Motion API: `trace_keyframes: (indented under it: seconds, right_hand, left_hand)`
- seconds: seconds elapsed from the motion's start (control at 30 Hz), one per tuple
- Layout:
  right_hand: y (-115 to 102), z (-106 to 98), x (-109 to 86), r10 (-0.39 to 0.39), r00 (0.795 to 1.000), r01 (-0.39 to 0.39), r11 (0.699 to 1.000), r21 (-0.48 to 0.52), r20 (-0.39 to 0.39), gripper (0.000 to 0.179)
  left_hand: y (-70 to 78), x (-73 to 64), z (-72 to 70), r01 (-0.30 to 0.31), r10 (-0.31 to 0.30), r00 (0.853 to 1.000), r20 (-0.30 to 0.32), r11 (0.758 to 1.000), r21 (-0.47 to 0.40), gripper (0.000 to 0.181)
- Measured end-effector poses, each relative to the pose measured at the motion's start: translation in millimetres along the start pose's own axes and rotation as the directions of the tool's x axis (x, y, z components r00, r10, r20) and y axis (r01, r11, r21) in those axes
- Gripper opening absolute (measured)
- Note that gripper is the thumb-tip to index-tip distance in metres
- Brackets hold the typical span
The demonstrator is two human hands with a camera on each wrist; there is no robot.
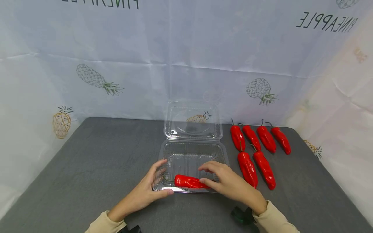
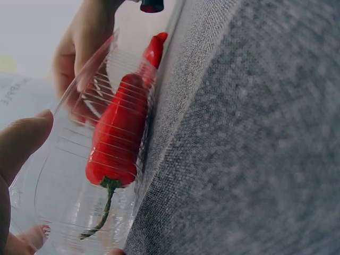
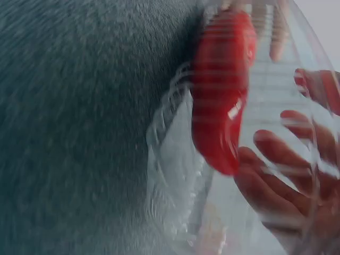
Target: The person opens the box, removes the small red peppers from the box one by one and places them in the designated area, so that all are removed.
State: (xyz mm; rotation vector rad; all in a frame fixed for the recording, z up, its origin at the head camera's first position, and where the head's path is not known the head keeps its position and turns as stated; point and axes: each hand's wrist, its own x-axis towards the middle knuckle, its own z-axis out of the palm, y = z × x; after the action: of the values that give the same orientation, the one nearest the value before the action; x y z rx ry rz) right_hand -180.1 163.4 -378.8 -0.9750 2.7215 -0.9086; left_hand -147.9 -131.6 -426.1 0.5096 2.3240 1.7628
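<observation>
A clear plastic clamshell container [image 1: 193,147] stands on the dark grey table with its lid [image 1: 193,121] raised at the back. Along its near wall lies a red chili pepper [image 1: 187,182], stem to the left, seen through the ribbed plastic in the left wrist view [image 2: 119,133]. My left hand [image 1: 144,191] holds the container's near left corner, thumb at the front and fingers at the left side. Over the right part of the container is my right hand [image 1: 225,179], fingers spread and loosely bent, thumb overlapping the pepper in the head view. The right wrist view shows those fingers [image 3: 287,159] beside the pepper's tip.
Several more red chili peppers [image 1: 266,139] lie in two rows right of the container, the nearer row [image 1: 247,170] close to my right hand. A white cloth [image 1: 145,81] printed with pineapples hangs behind the table [image 1: 116,152].
</observation>
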Motion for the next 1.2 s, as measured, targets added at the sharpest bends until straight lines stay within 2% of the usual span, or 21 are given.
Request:
trace_keyframes:
  seconds: [0.43,0.77,1.2]
  right_hand:
    - [-4,14,14.3,-0.050,0.996,0.051,0.999,-0.012,0.079,0.035]
    - [-6,16,23.8,-0.023,0.980,0.002,0.994,0.105,0.198,0.043]
    - [-3,17,24.8,-0.023,0.976,0.005,0.996,0.085,0.215,0.044]
  left_hand:
    - [-0.3,-0.9,2.7,0.001,-0.001,1.000,-0.001,1.000,-0.015,0.092]
    - [-1.2,-2.2,4.1,-0.009,0.009,1.000,0.000,1.000,-0.018,0.092]
    - [-0.8,-1.8,3.5,-0.006,0.006,1.000,0.000,1.000,-0.027,0.093]
